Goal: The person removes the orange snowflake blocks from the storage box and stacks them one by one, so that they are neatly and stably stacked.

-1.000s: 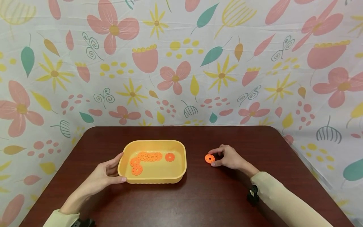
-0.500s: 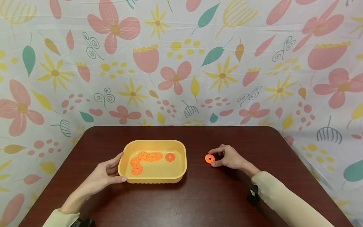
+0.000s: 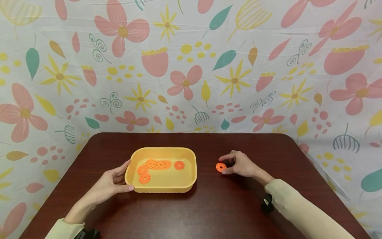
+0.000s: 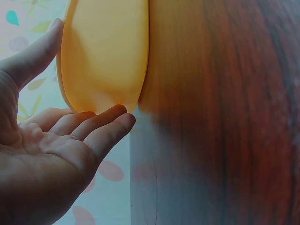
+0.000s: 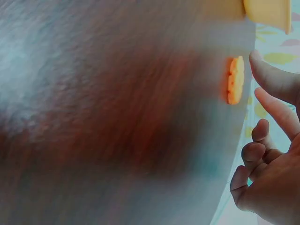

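A shallow yellow plastic bin (image 3: 161, 190) sits on the table, left of centre in the head view. My left hand (image 3: 108, 186) holds its left end, thumb at the near corner and fingers against the end wall; the left wrist view shows the fingertips on the bin (image 4: 105, 47). Several orange notched discs (image 3: 144, 178) lie inside. To the bin's right, another orange notched disc (image 3: 221, 167) lies on the table beside my right hand (image 3: 242, 165). In the right wrist view the right thumb and index finger are apart from that disc (image 5: 236, 80), gripping nothing.
The dark brown wooden table (image 3: 191, 215) has rounded far corners. A white curtain with a floral print (image 3: 191, 113) hangs directly behind its far edge.
My right index fingertip has lifted slightly from the disc, which stays on the table. My left hand and the bin have hardly moved.
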The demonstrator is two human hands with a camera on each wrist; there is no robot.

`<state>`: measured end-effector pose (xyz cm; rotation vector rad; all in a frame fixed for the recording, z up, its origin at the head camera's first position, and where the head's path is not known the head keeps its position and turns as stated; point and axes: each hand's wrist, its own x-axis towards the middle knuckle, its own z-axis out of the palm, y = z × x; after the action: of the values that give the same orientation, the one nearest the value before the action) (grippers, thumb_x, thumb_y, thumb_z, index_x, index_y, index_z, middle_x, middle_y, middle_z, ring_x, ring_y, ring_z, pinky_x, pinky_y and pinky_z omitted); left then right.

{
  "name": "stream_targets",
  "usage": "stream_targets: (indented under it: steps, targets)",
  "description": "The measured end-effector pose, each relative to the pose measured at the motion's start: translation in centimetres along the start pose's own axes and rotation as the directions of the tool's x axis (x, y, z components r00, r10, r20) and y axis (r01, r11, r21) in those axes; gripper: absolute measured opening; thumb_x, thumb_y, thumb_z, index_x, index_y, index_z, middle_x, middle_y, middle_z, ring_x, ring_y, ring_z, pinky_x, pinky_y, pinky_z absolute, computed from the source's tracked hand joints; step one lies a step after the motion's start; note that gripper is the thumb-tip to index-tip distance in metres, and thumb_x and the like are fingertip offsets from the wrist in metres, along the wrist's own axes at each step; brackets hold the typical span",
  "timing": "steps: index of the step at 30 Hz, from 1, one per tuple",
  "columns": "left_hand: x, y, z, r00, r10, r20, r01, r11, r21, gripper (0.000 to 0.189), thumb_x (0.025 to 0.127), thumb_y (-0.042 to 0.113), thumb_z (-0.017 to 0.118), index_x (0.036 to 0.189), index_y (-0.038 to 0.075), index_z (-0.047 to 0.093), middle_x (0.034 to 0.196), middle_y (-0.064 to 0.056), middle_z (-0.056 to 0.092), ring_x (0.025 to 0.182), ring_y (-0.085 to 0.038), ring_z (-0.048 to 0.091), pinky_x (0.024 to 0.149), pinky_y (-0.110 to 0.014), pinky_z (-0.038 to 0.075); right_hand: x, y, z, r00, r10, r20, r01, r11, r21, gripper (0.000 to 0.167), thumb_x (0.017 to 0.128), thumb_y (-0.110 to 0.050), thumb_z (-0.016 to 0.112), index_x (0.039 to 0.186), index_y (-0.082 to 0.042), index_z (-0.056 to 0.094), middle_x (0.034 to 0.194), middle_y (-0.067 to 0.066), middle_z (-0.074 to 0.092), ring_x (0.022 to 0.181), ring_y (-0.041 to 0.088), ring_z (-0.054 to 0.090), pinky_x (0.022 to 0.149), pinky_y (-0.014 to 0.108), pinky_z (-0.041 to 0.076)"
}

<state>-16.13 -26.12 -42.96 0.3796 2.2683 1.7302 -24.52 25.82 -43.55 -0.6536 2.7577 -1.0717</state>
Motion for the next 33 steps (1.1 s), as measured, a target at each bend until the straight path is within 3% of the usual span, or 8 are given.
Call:
stream_targets:
  steps: [13,17,21,33]
  targets:
    - [0.0,0.0,0.0,1.0,0.0,0.007,0.0,1.0,-0.009,0.099,0.092,0.007,0.083,0.167,0.0,0.02,0.168,-0.028,0.022,0.145,-0.05,0.039,0.094,-0.034,0.058,1.7,-3.5,0.1,0.998,-0.052,0.037,0.053,0.998,-0.025,0.044,0.081,-0.016,0.094,0.123,-0.009,0.08,0.097,0.014,0.063,0.082,0.027,0.051,0.065,0.033,0.043]
    - [0.1,0.1,0.0,1.0,0.003,0.006,-0.003,1.0,-0.007,0.099,0.091,0.007,0.084,0.167,-0.001,0.02,0.168,-0.028,0.022,0.145,-0.05,0.039,0.094,-0.034,0.058,2.5,-5.0,0.3,0.997,-0.06,0.047,0.061,0.998,-0.017,0.042,0.081,-0.017,0.094,0.122,-0.014,0.081,0.092,0.008,0.061,0.084,0.033,0.053,0.064,0.031,0.043]
    - [0.1,0.1,0.0,1.0,0.007,0.003,-0.007,1.0,0.004,0.099,0.091,0.007,0.084,0.166,-0.002,0.021,0.168,-0.028,0.022,0.145,-0.05,0.039,0.094,-0.034,0.058,3.1,-6.5,0.5,0.993,-0.101,0.052,0.102,0.995,-0.006,0.041,0.081,-0.017,0.094,0.12,-0.015,0.081,0.089,0.002,0.058,0.087,0.037,0.054,0.067,0.033,0.044]
    - [0.1,0.2,-0.1,1.0,0.023,0.011,-0.024,0.999,0.024,0.1,0.091,0.007,0.084,0.166,-0.003,0.019,0.169,-0.028,0.02,0.146,-0.05,0.038,0.097,-0.035,0.057,5.2,-10.0,2.5,0.974,-0.209,0.083,0.209,0.978,0.019,0.044,0.081,-0.016,0.094,0.123,-0.013,0.08,0.093,0.008,0.061,0.087,0.031,0.054,0.072,0.034,0.046]
